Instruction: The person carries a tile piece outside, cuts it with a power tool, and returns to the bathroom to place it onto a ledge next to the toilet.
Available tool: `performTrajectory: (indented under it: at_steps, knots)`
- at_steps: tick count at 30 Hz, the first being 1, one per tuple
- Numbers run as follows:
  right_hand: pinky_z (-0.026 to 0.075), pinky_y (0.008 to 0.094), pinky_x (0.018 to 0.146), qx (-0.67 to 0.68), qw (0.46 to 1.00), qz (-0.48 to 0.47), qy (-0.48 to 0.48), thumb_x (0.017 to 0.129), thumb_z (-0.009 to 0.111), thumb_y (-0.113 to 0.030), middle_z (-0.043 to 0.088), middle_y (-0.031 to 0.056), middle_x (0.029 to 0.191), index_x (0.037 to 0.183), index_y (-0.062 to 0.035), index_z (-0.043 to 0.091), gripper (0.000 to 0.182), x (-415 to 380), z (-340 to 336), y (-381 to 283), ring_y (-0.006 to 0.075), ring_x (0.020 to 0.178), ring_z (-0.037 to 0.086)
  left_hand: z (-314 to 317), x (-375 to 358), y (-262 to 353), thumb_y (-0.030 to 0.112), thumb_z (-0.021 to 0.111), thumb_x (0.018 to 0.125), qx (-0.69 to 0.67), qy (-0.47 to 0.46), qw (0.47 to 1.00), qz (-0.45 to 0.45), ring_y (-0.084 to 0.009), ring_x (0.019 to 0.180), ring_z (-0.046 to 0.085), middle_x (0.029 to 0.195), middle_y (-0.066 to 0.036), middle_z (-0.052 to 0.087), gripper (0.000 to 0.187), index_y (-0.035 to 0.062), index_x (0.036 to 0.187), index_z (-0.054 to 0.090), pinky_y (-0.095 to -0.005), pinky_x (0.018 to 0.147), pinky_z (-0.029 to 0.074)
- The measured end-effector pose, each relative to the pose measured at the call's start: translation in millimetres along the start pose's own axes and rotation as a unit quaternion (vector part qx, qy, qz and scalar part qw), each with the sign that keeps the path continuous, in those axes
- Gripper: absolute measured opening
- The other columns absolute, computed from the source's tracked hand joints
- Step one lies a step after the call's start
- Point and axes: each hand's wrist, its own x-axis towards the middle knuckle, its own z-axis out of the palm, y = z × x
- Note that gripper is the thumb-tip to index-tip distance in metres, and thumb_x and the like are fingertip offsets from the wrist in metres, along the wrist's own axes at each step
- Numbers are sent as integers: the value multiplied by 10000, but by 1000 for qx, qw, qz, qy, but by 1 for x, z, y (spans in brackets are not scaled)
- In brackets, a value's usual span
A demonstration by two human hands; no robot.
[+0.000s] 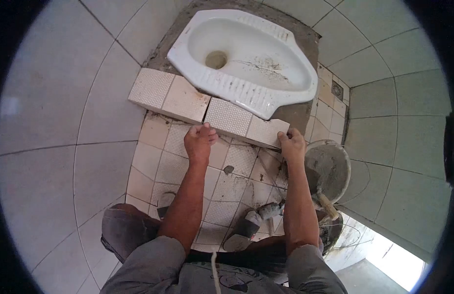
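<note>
A white squat toilet pan (246, 54) is set in a raised cement base. Along the front of that base lie two cream tiles, each with a dotted half and a plainer half: a left tile (168, 95) and a right tile (246, 122), with a narrow dark gap between them. My left hand (201, 142) is closed at the front edge of the right tile, near the gap. At its other end my right hand (292, 144) grips the corner, thumb on top. The right tile has a cut edge beside the pan's tip. Fingertips under both edges are partly hidden.
A bucket of grey mortar (335, 164) stands at the right, with a tool handle (327, 206) sticking out. Behind it is a second container (331, 230). A power tool (271, 210) lies near my foot. A floor drain (337, 90) sits by the right wall.
</note>
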Motion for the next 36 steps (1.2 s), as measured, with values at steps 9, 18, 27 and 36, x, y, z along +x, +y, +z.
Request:
performTrajectory:
  at_steps: [9,18,27,36]
  knots:
    - [517,422,850,48,999,-13,17,815,745,-217,716,201,978,1113,-6,663,374,-4,9,2,346,933,694,-2,3,5,249,666,954,37,-5,999,16,-146,664,640,825,-84,678,239,22,942,592,-287,610,522]
    - [513,345,825,200,978,-20,46,843,721,-144,709,125,971,1109,1,673,306,-14,18,12,203,890,660,-5,9,-1,206,657,968,90,5,993,71,-148,660,636,788,-85,663,239,-16,918,586,-295,609,534]
    - [504,317,819,261,964,-5,49,850,693,-91,701,89,952,1107,-10,678,270,-16,23,15,173,872,644,-10,14,-6,201,667,961,121,-12,985,119,-140,685,629,785,-92,650,214,5,899,607,-288,602,526]
    - [506,338,784,187,981,2,58,841,695,-68,677,105,906,1114,-5,666,282,-10,21,12,186,823,627,-10,11,-4,222,661,965,108,-16,986,129,-134,663,585,771,-71,624,240,10,882,587,-289,612,522]
